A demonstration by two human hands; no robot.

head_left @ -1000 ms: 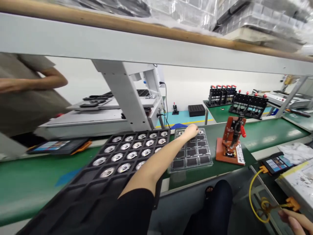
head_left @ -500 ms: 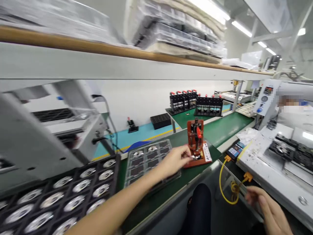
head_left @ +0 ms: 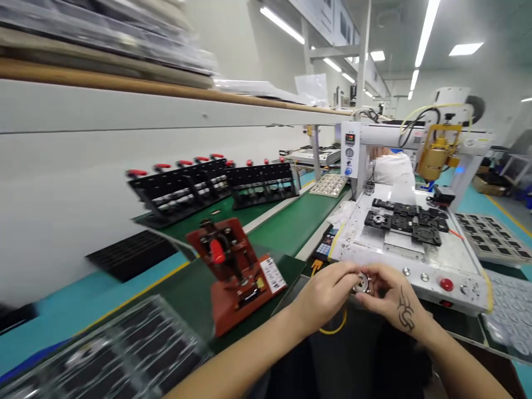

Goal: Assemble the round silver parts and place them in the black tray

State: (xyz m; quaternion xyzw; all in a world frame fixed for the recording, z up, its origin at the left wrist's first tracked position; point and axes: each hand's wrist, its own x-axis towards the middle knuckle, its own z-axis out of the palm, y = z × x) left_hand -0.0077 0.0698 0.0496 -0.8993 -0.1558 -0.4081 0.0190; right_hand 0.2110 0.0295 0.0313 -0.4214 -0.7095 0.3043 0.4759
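A small round silvery metal part (head_left: 362, 283) with a hollow centre sits between the fingertips of both my hands, above my lap. My left hand (head_left: 326, 293) pinches its left edge. My right hand (head_left: 389, 289) grips it from the other side, fingers curled and partly hiding it. Left of the hands, on the green bench, stands a reddish-brown clamp fixture (head_left: 228, 310) with a red handle and a paper label at its base. A clear compartment tray (head_left: 162, 327) lies in the lower left, with a blurred shiny piece in one pocket.
To the right is a white benchtop machine (head_left: 399, 257) with black jigs (head_left: 409, 221) on its bed and a red button. Behind the fixture stand black clamp racks (head_left: 183, 185). Another person (head_left: 393, 166) sits beyond the machine. More part trays (head_left: 494, 235) lie at far right.
The view has swung right. My left hand has come away from the clamp fixture and met my right hand, and both now hold the round metal part.
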